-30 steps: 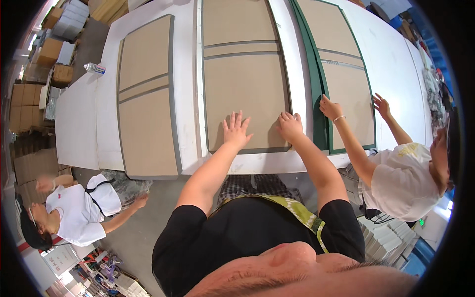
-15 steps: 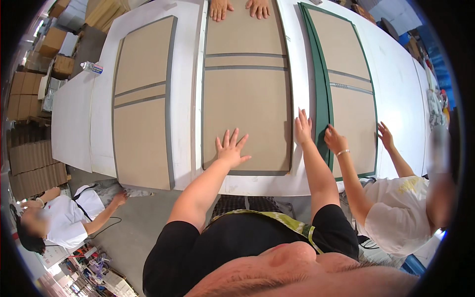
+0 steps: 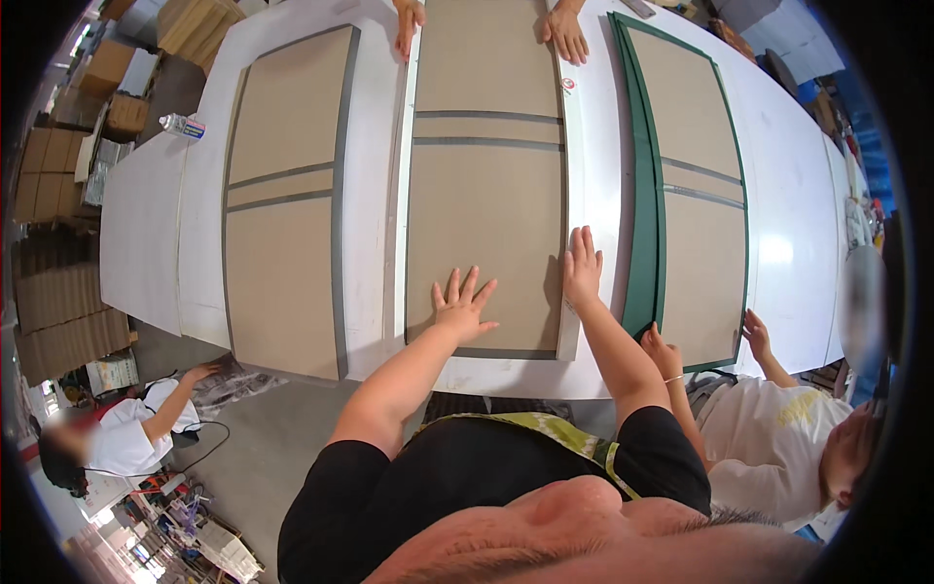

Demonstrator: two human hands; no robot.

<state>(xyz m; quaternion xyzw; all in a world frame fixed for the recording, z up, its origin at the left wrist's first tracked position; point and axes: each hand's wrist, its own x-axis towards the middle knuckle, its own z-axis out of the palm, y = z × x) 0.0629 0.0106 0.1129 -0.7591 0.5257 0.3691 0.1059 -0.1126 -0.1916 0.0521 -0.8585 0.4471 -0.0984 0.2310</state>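
The left hand point(image 3: 464, 313) lies palm down, fingers fanned toward the far side, thumb out to the right. The right hand point(image 3: 582, 269) sits slightly farther, its fingers straighter and closer together. From the near side, the left forearm point(image 3: 401, 384) slants rightward, the right forearm point(image 3: 630, 358) leftward.

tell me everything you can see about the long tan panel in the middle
The long, flat, tan rectangular panel looks matte and board-like, with two parallel grey bands crossing it and grey edging at its near end. It lies flat on the white table, between long white strips along both sides; its far end leaves the picture. The person's left hand spreads on its near part; the right hand is at its right side.
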